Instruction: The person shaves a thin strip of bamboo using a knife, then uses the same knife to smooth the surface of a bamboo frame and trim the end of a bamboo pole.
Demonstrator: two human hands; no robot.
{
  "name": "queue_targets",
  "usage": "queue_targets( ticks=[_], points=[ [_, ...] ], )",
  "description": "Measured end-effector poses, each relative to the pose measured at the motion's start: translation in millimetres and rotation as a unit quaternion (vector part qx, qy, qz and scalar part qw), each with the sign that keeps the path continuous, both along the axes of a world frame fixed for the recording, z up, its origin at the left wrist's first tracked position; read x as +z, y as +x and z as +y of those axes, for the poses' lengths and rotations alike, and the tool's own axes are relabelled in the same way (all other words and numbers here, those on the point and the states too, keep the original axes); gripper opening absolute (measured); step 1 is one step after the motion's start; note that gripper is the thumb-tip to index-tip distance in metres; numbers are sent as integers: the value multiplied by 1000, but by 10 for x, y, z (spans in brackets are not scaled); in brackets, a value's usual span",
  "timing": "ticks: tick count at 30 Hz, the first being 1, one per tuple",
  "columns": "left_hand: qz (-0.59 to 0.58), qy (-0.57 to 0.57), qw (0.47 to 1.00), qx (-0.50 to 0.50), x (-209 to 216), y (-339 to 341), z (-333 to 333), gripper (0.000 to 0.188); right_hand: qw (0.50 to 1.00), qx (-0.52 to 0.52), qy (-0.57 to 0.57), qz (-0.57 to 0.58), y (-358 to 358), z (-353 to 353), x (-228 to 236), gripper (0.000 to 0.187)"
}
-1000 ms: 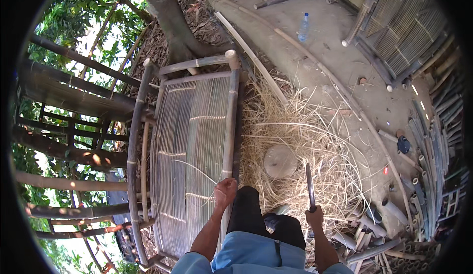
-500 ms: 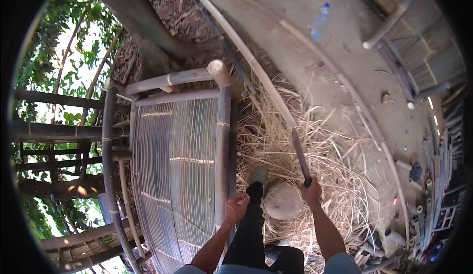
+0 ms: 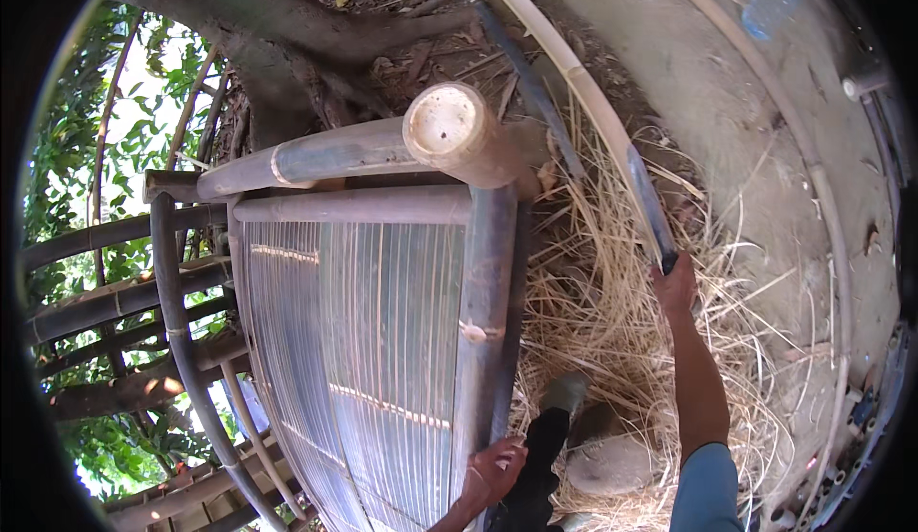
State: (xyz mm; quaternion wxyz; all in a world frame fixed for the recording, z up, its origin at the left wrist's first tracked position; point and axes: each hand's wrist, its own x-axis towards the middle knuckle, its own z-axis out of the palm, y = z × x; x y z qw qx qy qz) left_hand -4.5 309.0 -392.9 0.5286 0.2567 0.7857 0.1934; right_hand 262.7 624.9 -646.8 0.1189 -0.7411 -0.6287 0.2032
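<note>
1. Thing in play: long knife (image 3: 649,202), over the litter of pale shavings (image 3: 622,326), right of the slatted bamboo bench (image 3: 392,331). Blade points away from the wearer, tilted a bit left.
2. Right hand (image 3: 675,286): fingers wrapped round the dark handle (image 3: 667,263), no gap I can see. Only the knife in it.
3. Left hand (image 3: 495,470): fingers curled, just beside the bench's side rail (image 3: 483,341). Can't tell from here if it touches the rail or pinches anything.
4. Weight: my guess, moderate, blade-heavy; the long blade sits well forward of the fist, so expect the tip to sag on a slack wrist.
5. Stiffness: looks like metal, so rigid. Not fragile. Edge likely sharp; can't make out which side it's on.
6. Slip: handle looks smooth; a sweaty palm could slide. Full-fist hold on the handle only, off the blade.
7. Pale bamboo pole (image 3: 583,83) lines up with the blade and overlaps it in view. Contact or not, can't tell. Probably light and springy, with splintery edges; I'd take it mid-length, clear of the blade.
8. Foot (image 3: 564,393) is close to the round block (image 3: 612,465). Keep the edge away.
</note>
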Motion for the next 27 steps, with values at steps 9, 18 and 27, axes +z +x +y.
queue_targets(
  ticks=[9,18,27],
  points=[
    [-38,-37,999,-2,-20,-25,53,29,997,2,-50,-65,-105,330,-97,60],
    [-83,-56,995,26,-34,-45,39,29,980,-51,-93,169,-1283,1097,8,40],
    [-132,-53,990,7,-19,-226,11,31,986,-25,-69,152,-1970,1475,-311,52]
  ],
)
